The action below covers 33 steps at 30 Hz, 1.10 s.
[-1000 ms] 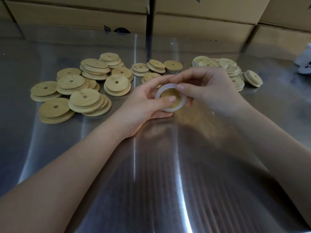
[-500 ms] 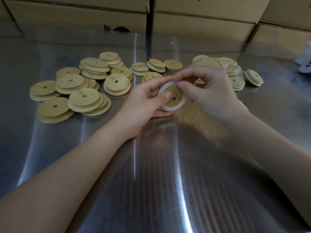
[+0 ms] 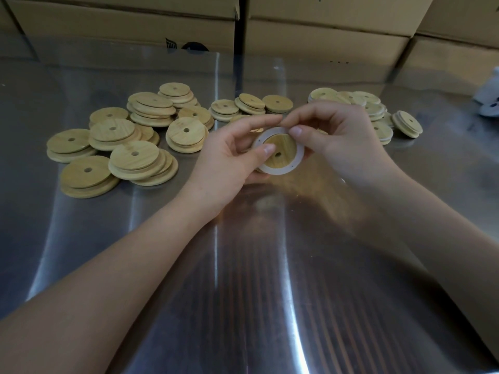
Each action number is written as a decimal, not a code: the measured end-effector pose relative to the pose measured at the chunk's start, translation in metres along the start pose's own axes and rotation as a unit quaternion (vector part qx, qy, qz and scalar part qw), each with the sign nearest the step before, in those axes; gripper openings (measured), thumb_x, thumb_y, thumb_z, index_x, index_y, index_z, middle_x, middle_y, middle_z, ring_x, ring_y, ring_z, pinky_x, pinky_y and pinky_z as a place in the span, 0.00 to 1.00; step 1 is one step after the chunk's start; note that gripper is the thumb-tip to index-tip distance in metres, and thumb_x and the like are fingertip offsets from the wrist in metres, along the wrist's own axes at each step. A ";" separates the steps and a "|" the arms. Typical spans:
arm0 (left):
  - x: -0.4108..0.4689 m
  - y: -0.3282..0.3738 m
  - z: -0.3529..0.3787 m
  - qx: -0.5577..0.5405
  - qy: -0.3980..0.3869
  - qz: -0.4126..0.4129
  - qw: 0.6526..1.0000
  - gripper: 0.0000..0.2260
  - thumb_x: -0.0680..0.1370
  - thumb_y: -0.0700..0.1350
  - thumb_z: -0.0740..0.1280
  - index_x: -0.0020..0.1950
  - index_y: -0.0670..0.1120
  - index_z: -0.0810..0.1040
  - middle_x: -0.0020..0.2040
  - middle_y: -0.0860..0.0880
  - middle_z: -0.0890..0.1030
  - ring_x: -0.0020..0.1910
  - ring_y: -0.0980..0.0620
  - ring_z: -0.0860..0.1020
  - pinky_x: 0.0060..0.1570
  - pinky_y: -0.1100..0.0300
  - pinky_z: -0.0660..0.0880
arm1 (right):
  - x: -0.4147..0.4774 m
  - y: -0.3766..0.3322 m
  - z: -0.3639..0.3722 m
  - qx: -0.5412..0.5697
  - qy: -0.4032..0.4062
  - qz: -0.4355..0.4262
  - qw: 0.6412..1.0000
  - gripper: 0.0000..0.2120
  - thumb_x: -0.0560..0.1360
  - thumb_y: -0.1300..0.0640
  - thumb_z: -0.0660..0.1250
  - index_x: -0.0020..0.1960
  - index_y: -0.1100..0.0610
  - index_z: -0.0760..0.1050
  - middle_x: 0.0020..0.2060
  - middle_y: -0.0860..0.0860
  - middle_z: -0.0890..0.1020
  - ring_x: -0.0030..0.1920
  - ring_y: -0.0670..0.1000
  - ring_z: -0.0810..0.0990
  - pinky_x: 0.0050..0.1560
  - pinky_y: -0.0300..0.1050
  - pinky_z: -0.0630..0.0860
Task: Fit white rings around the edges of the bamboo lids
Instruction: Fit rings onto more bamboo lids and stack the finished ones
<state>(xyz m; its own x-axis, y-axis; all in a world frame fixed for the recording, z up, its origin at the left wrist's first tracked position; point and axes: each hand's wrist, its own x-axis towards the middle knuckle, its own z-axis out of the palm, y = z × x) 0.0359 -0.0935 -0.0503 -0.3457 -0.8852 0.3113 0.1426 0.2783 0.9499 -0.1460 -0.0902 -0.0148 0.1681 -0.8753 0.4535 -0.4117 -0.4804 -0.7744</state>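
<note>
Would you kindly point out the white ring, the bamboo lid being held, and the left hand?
white ring (image 3: 280, 169): head view, its lower arc.
bamboo lid (image 3: 285, 143): head view, bare wood face.
left hand (image 3: 229, 157): head view, middle of the hand.

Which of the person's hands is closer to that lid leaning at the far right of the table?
Right. The right hand is left of the leaning lid, not touching; the left hand is farther left, across the ringed lid both hold.
</note>
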 end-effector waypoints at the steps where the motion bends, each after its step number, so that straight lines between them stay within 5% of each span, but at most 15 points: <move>1: 0.000 0.000 0.000 0.001 0.007 0.002 1.000 0.14 0.79 0.36 0.66 0.62 0.50 0.78 0.51 0.48 0.85 0.50 0.49 0.84 0.43 0.52 0.83 | 0.000 0.000 0.000 0.009 -0.002 0.003 1.000 0.11 0.76 0.68 0.67 0.45 0.53 0.80 0.44 0.49 0.83 0.43 0.48 0.82 0.40 0.41 0.80; 6: 0.000 0.000 0.001 0.012 0.028 0.027 0.999 0.13 0.78 0.35 0.68 0.57 0.50 0.80 0.51 0.50 0.85 0.50 0.51 0.84 0.39 0.57 0.83 | 0.001 0.002 0.000 0.016 -0.006 0.009 1.000 0.11 0.76 0.69 0.66 0.45 0.54 0.80 0.41 0.52 0.83 0.42 0.49 0.82 0.42 0.43 0.80; 11: 0.001 0.000 0.002 0.061 0.035 0.086 0.994 0.15 0.76 0.32 0.69 0.59 0.46 0.78 0.55 0.48 0.83 0.56 0.53 0.82 0.53 0.58 0.80 | 0.000 0.003 0.000 0.019 0.009 0.006 1.000 0.11 0.75 0.67 0.68 0.44 0.52 0.80 0.40 0.48 0.83 0.42 0.48 0.82 0.43 0.44 0.81; 15: 0.001 0.001 0.001 0.082 0.046 0.104 0.990 0.17 0.75 0.31 0.70 0.60 0.46 0.77 0.55 0.48 0.82 0.57 0.54 0.81 0.55 0.61 0.78 | 0.000 0.002 0.001 0.024 0.021 -0.011 0.999 0.09 0.74 0.65 0.69 0.45 0.51 0.79 0.42 0.51 0.83 0.45 0.54 0.82 0.43 0.46 0.81; 33: 0.000 0.000 0.000 0.172 0.063 0.152 0.971 0.13 0.76 0.34 0.69 0.59 0.45 0.80 0.55 0.48 0.83 0.59 0.51 0.80 0.60 0.50 0.77 | -0.001 0.000 -0.001 0.015 -0.001 -0.022 1.000 0.10 0.75 0.68 0.68 0.44 0.54 0.78 0.41 0.50 0.82 0.42 0.48 0.81 0.43 0.39 0.78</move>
<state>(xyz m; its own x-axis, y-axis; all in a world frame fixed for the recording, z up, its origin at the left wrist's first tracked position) 0.0356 -0.0930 -0.0500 -0.2171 -0.7757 0.5925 -0.1052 0.6221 0.7758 -0.1471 -0.0895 -0.0145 0.1870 -0.8532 0.4868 -0.3762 -0.5200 -0.7668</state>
